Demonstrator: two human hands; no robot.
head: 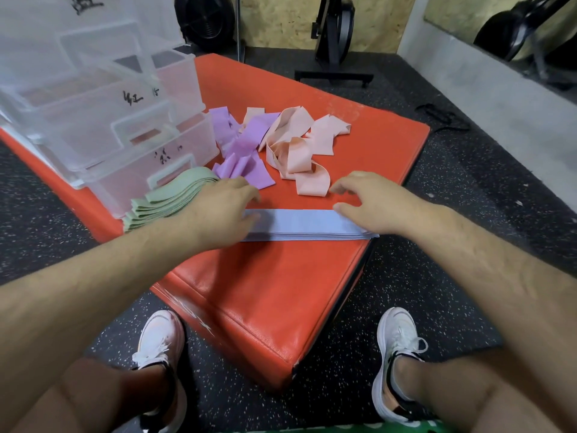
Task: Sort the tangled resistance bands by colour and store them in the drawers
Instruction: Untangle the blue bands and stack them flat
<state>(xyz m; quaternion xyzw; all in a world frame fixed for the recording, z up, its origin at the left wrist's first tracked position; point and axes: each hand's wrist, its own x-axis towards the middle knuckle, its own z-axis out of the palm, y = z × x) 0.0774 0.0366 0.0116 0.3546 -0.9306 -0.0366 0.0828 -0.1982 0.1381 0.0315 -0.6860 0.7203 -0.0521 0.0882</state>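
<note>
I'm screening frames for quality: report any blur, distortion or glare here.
Head view: wide-angle distortion bows the mat edges and stretches the forearms; the drawers look hazy, their labels smeared; the left hand and right hand at the blue bands are slightly soft; light is even, no hard shadows.

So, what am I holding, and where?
Nothing gripped: the left hand presses one end of the blue band stack, the right hand rests on the other.
</note>
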